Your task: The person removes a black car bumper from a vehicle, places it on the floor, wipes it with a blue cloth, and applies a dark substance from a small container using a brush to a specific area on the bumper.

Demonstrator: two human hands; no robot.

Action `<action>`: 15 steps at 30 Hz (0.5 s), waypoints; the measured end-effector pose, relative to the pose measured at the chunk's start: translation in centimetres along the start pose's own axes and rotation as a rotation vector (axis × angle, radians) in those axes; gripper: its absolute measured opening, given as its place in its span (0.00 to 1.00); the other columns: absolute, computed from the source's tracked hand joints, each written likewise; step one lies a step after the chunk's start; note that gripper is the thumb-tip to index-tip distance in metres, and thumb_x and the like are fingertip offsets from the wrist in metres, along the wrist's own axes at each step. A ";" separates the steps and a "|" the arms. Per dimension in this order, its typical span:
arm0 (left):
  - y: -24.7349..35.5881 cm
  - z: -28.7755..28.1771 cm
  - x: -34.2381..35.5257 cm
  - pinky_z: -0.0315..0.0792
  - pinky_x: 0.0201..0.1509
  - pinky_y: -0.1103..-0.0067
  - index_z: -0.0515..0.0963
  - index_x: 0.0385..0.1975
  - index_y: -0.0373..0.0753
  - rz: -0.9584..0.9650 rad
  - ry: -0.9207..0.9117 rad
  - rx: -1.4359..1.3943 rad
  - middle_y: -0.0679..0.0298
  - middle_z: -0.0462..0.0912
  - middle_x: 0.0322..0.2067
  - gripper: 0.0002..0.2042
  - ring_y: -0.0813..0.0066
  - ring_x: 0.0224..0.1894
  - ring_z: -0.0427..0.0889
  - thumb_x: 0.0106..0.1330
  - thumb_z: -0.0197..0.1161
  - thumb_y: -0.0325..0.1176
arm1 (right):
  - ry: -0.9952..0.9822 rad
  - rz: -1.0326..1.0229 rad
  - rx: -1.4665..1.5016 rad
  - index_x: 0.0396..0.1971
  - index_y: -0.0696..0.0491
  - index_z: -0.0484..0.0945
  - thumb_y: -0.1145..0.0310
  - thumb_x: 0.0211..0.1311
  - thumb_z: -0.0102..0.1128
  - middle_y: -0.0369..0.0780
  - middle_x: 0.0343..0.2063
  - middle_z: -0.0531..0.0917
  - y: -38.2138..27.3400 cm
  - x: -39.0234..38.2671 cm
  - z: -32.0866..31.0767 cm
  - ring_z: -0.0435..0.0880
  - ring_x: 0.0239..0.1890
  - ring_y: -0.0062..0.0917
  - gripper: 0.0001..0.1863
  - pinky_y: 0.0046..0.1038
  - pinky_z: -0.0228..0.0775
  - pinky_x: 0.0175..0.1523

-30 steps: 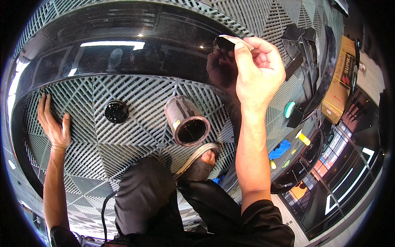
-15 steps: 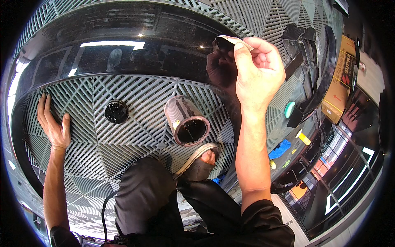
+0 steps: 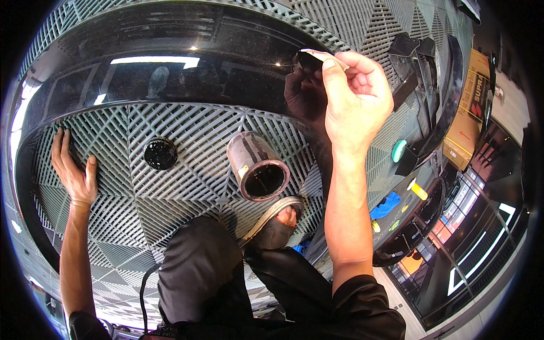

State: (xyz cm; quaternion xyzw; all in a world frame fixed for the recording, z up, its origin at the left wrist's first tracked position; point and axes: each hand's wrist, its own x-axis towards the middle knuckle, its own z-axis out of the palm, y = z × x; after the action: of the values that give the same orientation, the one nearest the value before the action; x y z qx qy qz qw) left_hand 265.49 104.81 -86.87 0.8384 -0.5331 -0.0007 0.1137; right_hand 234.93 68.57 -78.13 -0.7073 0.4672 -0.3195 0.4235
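A glossy black curved panel [image 3: 238,73], shaped like a car bumper, arches across the floor in front of me. Over its right part, my right hand [image 3: 360,96] is closed, thumb and forefinger pinching a thin, pale folded piece [image 3: 321,55]. Whether it is paper, cloth or film I cannot make out; its near end is hidden by my fingers. On the left, my left hand [image 3: 75,173] is open, fingers spread over the floor grating just inside the panel's curve, holding nothing. Between my hands stand an open tin can [image 3: 255,147] and a round black lid [image 3: 160,153].
Grey grated tiles [image 3: 187,133] cover the floor. To the right lie black trim parts [image 3: 416,73], a green round pad [image 3: 399,151], a blue cloth [image 3: 386,205], a yellow cylinder [image 3: 418,190] and a cardboard box [image 3: 462,141]. My sandalled foot [image 3: 277,224] is close to the can.
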 end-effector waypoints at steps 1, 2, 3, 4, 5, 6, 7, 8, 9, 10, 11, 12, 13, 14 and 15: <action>0.0 0.0 0.0 0.49 0.74 0.58 0.62 0.68 0.35 0.002 0.000 0.001 0.50 0.62 0.68 0.37 0.50 0.70 0.58 0.69 0.51 0.59 | 0.000 -0.003 -0.003 0.40 0.63 0.78 0.82 0.60 0.65 0.40 0.31 0.85 0.0 0.0 0.0 0.84 0.31 0.18 0.09 0.18 0.78 0.39; 0.0 0.0 0.0 0.49 0.74 0.58 0.62 0.68 0.35 0.004 -0.001 0.002 0.50 0.62 0.68 0.37 0.50 0.70 0.58 0.69 0.51 0.59 | 0.000 -0.006 -0.007 0.40 0.63 0.78 0.82 0.60 0.65 0.40 0.31 0.85 0.0 0.0 0.0 0.83 0.31 0.18 0.09 0.18 0.78 0.39; 0.0 0.0 0.1 0.49 0.74 0.58 0.62 0.68 0.35 0.005 -0.001 0.002 0.50 0.62 0.68 0.37 0.50 0.70 0.58 0.69 0.51 0.59 | 0.000 -0.009 -0.011 0.40 0.63 0.78 0.82 0.60 0.65 0.40 0.31 0.85 0.0 0.0 0.0 0.83 0.31 0.17 0.09 0.17 0.77 0.39; 0.0 0.0 0.0 0.49 0.74 0.58 0.62 0.68 0.35 0.006 0.000 0.002 0.49 0.62 0.68 0.37 0.50 0.70 0.58 0.69 0.51 0.59 | -0.001 -0.008 -0.009 0.40 0.63 0.78 0.82 0.60 0.65 0.40 0.31 0.85 0.0 0.0 0.0 0.83 0.31 0.17 0.09 0.17 0.77 0.39; 0.0 0.0 0.0 0.49 0.74 0.59 0.62 0.68 0.35 0.006 0.001 0.003 0.49 0.62 0.68 0.37 0.50 0.70 0.58 0.69 0.51 0.59 | -0.002 -0.007 -0.008 0.40 0.63 0.78 0.82 0.60 0.65 0.40 0.31 0.85 -0.1 0.0 0.0 0.83 0.31 0.17 0.09 0.17 0.77 0.39; 0.0 -0.1 0.0 0.49 0.74 0.59 0.62 0.68 0.35 0.007 0.002 0.003 0.49 0.62 0.68 0.36 0.50 0.70 0.58 0.69 0.51 0.59 | -0.003 -0.007 -0.007 0.40 0.63 0.78 0.81 0.60 0.65 0.40 0.31 0.85 -0.1 0.0 0.1 0.83 0.31 0.17 0.09 0.17 0.77 0.39; 0.0 -0.1 0.0 0.49 0.74 0.59 0.62 0.68 0.35 0.004 0.000 -0.002 0.49 0.62 0.68 0.36 0.50 0.70 0.58 0.69 0.51 0.58 | -0.002 -0.008 -0.012 0.40 0.63 0.78 0.81 0.60 0.66 0.40 0.31 0.85 -0.1 0.0 0.1 0.83 0.31 0.17 0.09 0.17 0.77 0.39; 0.0 -0.1 0.0 0.49 0.74 0.59 0.62 0.68 0.35 0.002 -0.001 -0.007 0.49 0.62 0.68 0.36 0.50 0.70 0.58 0.69 0.52 0.58 | -0.001 -0.010 -0.016 0.40 0.63 0.78 0.81 0.60 0.66 0.40 0.31 0.85 -0.1 0.0 0.1 0.83 0.31 0.17 0.09 0.17 0.77 0.39; 0.0 -0.1 0.0 0.49 0.74 0.59 0.62 0.68 0.35 -0.001 -0.002 -0.011 0.49 0.62 0.68 0.36 0.50 0.70 0.58 0.69 0.52 0.58 | 0.000 -0.012 -0.021 0.40 0.63 0.78 0.81 0.60 0.66 0.40 0.31 0.85 0.0 0.0 0.0 0.83 0.31 0.17 0.09 0.17 0.77 0.39; 0.0 -0.1 0.0 0.49 0.74 0.59 0.63 0.68 0.35 -0.001 -0.002 -0.009 0.49 0.62 0.68 0.36 0.50 0.70 0.58 0.69 0.52 0.58 | -0.001 -0.013 -0.019 0.40 0.63 0.78 0.81 0.60 0.66 0.40 0.31 0.85 0.0 0.0 0.1 0.83 0.31 0.17 0.09 0.17 0.77 0.39; 0.0 0.0 0.0 0.49 0.74 0.59 0.63 0.68 0.35 -0.001 -0.002 -0.008 0.49 0.62 0.68 0.36 0.50 0.70 0.58 0.69 0.52 0.58 | -0.001 -0.015 -0.017 0.40 0.63 0.78 0.81 0.60 0.66 0.39 0.31 0.85 0.0 0.0 0.1 0.83 0.31 0.16 0.09 0.17 0.77 0.39; -0.1 0.0 -0.1 0.49 0.74 0.59 0.63 0.68 0.35 -0.001 -0.002 -0.006 0.49 0.62 0.68 0.36 0.50 0.70 0.58 0.69 0.52 0.58 | -0.001 -0.017 -0.015 0.40 0.63 0.78 0.82 0.60 0.66 0.39 0.31 0.85 0.0 0.0 0.1 0.82 0.31 0.16 0.09 0.17 0.77 0.39; -0.1 0.0 0.0 0.49 0.74 0.59 0.63 0.68 0.35 0.000 -0.002 -0.005 0.49 0.62 0.68 0.36 0.50 0.70 0.58 0.69 0.52 0.58 | -0.002 -0.018 -0.013 0.40 0.63 0.78 0.82 0.60 0.66 0.39 0.31 0.85 0.0 0.0 0.1 0.82 0.31 0.16 0.09 0.17 0.77 0.39; -0.1 0.0 0.0 0.49 0.74 0.59 0.63 0.68 0.35 0.001 -0.001 -0.004 0.49 0.62 0.68 0.36 0.50 0.70 0.58 0.69 0.52 0.58 | -0.002 -0.020 -0.011 0.40 0.63 0.78 0.82 0.60 0.66 0.39 0.31 0.85 0.0 0.0 0.1 0.82 0.31 0.16 0.09 0.17 0.77 0.39; -0.1 0.0 0.0 0.49 0.74 0.59 0.63 0.68 0.35 0.002 -0.001 -0.003 0.49 0.62 0.68 0.36 0.50 0.70 0.58 0.69 0.52 0.59 | -0.003 -0.021 -0.008 0.40 0.63 0.78 0.82 0.60 0.66 0.39 0.31 0.85 0.0 0.0 0.1 0.82 0.31 0.16 0.09 0.17 0.77 0.38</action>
State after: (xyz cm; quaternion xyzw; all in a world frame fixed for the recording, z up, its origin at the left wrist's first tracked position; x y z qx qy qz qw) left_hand 265.53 104.85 -86.87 0.8377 -0.5338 -0.0019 0.1149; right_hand 234.97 68.56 -78.20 -0.7145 0.4603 -0.3211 0.4178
